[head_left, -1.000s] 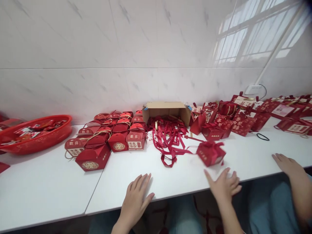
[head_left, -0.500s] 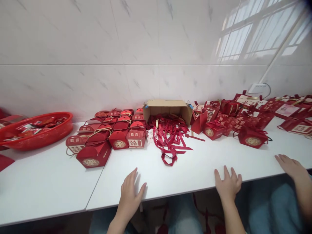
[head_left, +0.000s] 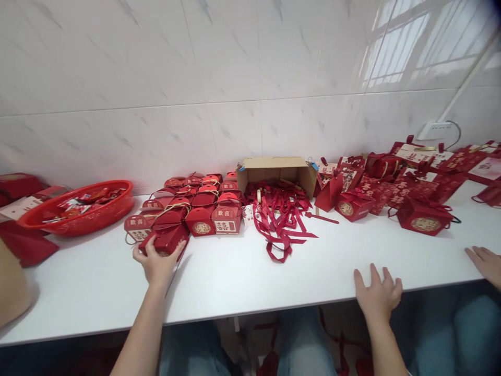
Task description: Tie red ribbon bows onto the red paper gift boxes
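My left hand [head_left: 159, 263] has its fingers and thumb around the front of a red paper gift box [head_left: 168, 237], which still stands on the white table. Behind and beside that box, several similar red boxes [head_left: 227, 214] stand in a cluster, some with tan cord bows on top. My right hand [head_left: 378, 292] rests at the table's front edge, fingers spread, holding nothing. Between the hands and farther back, red ribbons [head_left: 279, 222] spill out of a cardboard box [head_left: 277, 163] lying on its side.
A red plastic basin [head_left: 78, 227] of small wrapped packets stands at the left. Red gift bags and boxes [head_left: 425, 216] line the right side along the tiled wall. Another person's hand [head_left: 487, 263] lies at the right edge. Something tan [head_left: 11, 284] enters at far left.
My left hand has moved left and forward from the bare tabletop onto the front red gift box. My right hand stays by the table edge. The view has shifted a little left.
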`<action>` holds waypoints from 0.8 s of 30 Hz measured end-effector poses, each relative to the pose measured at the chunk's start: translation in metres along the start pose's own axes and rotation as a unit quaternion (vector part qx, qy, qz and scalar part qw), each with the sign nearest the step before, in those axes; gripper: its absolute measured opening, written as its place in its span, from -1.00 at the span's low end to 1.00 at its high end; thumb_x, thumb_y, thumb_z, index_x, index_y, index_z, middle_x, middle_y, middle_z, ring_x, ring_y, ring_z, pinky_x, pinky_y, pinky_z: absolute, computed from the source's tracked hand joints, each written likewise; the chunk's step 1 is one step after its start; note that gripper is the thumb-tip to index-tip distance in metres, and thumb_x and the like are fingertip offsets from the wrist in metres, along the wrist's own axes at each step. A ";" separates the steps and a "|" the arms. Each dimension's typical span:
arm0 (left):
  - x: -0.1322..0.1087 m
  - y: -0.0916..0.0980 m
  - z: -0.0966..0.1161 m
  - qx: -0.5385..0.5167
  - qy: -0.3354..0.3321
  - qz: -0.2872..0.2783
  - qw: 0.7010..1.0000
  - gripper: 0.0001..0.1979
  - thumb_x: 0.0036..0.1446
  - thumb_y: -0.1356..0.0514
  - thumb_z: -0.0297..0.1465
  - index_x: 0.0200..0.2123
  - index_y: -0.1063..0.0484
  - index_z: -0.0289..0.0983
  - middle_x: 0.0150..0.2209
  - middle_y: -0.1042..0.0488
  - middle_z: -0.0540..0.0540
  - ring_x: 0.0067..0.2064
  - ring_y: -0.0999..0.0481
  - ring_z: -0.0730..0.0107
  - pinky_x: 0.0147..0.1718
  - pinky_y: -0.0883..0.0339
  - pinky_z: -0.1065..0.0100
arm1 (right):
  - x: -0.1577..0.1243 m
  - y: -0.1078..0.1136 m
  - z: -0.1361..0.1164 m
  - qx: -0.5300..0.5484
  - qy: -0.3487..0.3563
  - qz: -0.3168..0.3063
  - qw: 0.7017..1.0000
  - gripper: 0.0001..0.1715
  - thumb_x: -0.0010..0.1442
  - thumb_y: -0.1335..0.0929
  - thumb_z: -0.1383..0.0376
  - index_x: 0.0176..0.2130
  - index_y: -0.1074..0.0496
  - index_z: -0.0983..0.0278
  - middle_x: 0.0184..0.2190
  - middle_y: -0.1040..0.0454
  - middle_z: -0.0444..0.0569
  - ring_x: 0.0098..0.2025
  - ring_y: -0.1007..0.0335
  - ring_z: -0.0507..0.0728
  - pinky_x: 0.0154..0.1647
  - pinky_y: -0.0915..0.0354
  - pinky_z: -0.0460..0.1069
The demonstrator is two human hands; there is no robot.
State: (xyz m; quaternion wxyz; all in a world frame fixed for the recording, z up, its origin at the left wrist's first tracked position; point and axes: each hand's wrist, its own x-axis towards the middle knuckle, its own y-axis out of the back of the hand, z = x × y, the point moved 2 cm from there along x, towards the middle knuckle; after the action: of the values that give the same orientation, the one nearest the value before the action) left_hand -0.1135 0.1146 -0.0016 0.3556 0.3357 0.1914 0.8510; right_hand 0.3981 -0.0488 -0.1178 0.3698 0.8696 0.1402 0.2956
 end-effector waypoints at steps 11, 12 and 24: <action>-0.105 0.005 -0.002 -0.068 -0.127 -0.124 0.982 -0.29 -0.08 -0.28 -0.15 0.13 -0.16 -0.22 0.06 -0.10 -0.23 0.16 -0.21 -0.06 0.10 -0.20 -0.08 | -0.004 -0.009 -0.006 -0.032 -0.010 -0.142 0.989 -0.36 0.11 -0.21 0.00 0.06 -0.38 0.30 0.23 -0.12 0.28 0.27 0.15 0.56 0.09 0.18 0.54; -0.123 0.001 0.004 -0.105 -0.154 -0.169 0.968 -0.33 -0.03 -0.25 -0.18 0.14 -0.14 -0.19 0.07 -0.10 -0.22 0.16 -0.22 -0.01 0.09 -0.23 -0.04 | -0.008 -0.011 -0.019 -0.010 0.022 -0.168 0.985 -0.38 0.09 -0.23 0.03 0.04 -0.39 0.31 0.22 -0.14 0.28 0.27 0.11 0.55 0.10 0.17 0.53; -0.186 -0.017 0.037 -0.190 -0.223 -0.302 0.907 -0.33 -0.04 -0.28 -0.34 0.12 -0.05 -0.12 0.12 0.02 -0.22 0.19 -0.14 -0.02 0.11 -0.18 -0.07 | -0.058 -0.022 -0.156 0.243 0.309 -0.330 0.858 -0.76 0.06 -0.40 0.17 -0.27 -0.53 0.24 0.16 -0.23 0.14 0.22 -0.08 0.35 0.18 -0.03 0.30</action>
State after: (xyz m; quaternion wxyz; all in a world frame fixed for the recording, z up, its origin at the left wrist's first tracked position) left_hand 0.0178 -0.0068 -0.0662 0.6863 0.3693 0.0344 0.6256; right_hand 0.2561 0.0271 -0.0716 0.1607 0.6986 0.5933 0.3663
